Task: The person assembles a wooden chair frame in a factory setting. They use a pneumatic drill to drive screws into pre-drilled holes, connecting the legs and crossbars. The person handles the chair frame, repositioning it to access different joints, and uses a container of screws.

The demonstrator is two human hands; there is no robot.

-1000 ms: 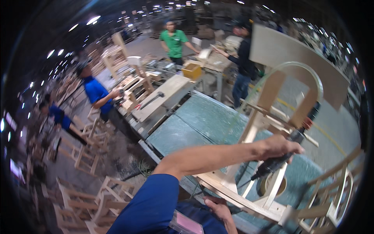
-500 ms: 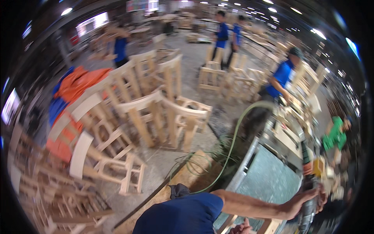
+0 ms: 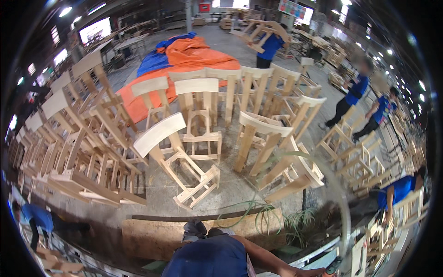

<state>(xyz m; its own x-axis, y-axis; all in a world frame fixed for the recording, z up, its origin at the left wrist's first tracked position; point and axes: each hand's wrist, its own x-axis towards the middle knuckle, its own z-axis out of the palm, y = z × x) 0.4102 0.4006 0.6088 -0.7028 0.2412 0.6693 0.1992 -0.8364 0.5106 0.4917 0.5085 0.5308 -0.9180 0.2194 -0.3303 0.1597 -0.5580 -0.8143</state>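
My right arm stretches out to the lower right, and my right hand (image 3: 314, 272) is partly cut off by the lower edge. It is closed round a black and orange hand tool (image 3: 333, 267), of which only a part shows, so its exact kind is unclear. A pale, see-through hose (image 3: 344, 207) arches down close to the tool. My left hand is out of view. My blue-shirted body (image 3: 207, 258) fills the bottom middle.
Unfinished wooden chairs (image 3: 198, 94) crowd the floor; one lies tilted (image 3: 161, 134). A wooden board (image 3: 157, 237) and coiled green hose (image 3: 267, 219) lie close by. An orange and blue tarp (image 3: 198, 55) is behind. Several co-workers are around, one carrying a wooden frame (image 3: 263, 34).
The view has swung left, bringing more chairs and the tarp to the middle. My right hand and the tool have shifted to the lower edge; my left hand has left the picture.
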